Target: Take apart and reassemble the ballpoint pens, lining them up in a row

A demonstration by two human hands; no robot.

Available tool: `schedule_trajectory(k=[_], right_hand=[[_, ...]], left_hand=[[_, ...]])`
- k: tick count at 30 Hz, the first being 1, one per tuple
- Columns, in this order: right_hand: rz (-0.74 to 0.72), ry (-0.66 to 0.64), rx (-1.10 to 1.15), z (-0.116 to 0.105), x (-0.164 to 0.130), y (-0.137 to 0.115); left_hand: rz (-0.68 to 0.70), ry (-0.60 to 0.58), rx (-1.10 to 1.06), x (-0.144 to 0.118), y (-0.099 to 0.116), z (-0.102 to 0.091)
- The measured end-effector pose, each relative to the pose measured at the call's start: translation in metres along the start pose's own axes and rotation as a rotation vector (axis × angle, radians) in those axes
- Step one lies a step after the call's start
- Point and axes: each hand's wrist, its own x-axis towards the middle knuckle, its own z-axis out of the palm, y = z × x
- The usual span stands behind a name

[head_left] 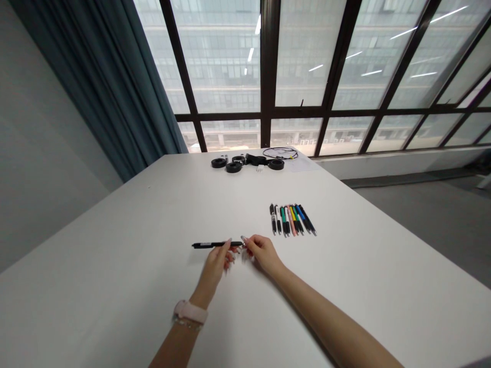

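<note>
holding a black pen level just above the white table, left of the row of pens: left hand pinching the barrel, right hand pinching the near end. apparently mid-way through pulling or twisting that end; calling next for a firm barrel grip.

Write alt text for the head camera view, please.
Two bare hands hold a black pen level just above a white table: left hand at its middle, right hand at its end. A row of coloured pens lies beyond, before large windows.
</note>
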Motion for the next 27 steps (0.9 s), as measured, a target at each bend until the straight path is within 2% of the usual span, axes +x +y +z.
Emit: schedule_trajectory(k=[6,12,16,20,25,27], right_hand=[[0.003,-0.023,-0.043,-0.002,-0.001,-0.002],[0.020,-0.036,-0.037,-0.001,0.000,-0.002],[0.014,-0.041,-0.036,0.000,0.000,-0.001],[0.013,-0.033,-0.053,0.001,-0.001,-0.002],[-0.001,-0.017,-0.042,0.000,-0.001,-0.004],[-0.002,-0.009,-0.036,0.000,-0.001,-0.004]], left_hand=[[0.070,-0.054,0.087,-0.005,0.004,0.001],[0.087,-0.094,0.055,-0.003,-0.001,0.000],[0.059,-0.046,0.003,-0.005,-0.002,0.000],[0.022,-0.047,-0.059,-0.002,-0.002,-0.001],[-0.127,-0.107,-0.207,0.007,0.004,-0.002],[-0.157,-0.082,-0.208,0.009,0.006,-0.002]])
